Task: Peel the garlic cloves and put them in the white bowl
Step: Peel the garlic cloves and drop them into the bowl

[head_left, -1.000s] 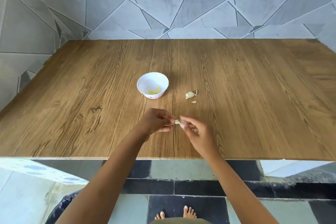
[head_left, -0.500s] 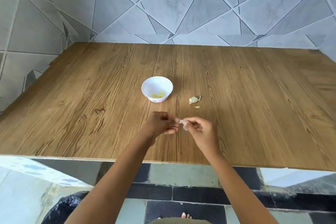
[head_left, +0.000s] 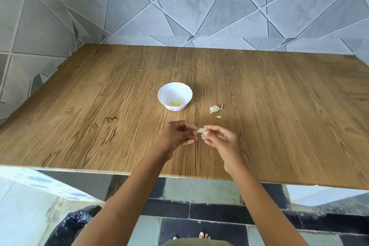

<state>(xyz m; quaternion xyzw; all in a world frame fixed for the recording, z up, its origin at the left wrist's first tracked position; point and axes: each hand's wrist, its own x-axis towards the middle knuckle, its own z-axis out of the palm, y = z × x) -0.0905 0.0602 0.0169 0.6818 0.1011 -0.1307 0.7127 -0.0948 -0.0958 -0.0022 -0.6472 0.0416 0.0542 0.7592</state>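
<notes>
Left hand [head_left: 177,136]: bare; slim fingers, nails pale where they show.
Right hand [head_left: 221,142]: bare; slim fingers, nails pale where they show.
Left forearm [head_left: 119,195]: bare along its whole visible length, slender.
Right forearm [head_left: 259,195]: bare along its whole visible length, slender.
Garment [head_left: 195,243]: olive-brown cloth, a smooth curved strip at the bottom edge; kind cannot be told.
Toes [head_left: 203,235]: bare, showing just above the cloth.

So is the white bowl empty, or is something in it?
Not empty: the white bowl sits upright and holds a few pale yellow peeled garlic pieces at its bottom.
</notes>
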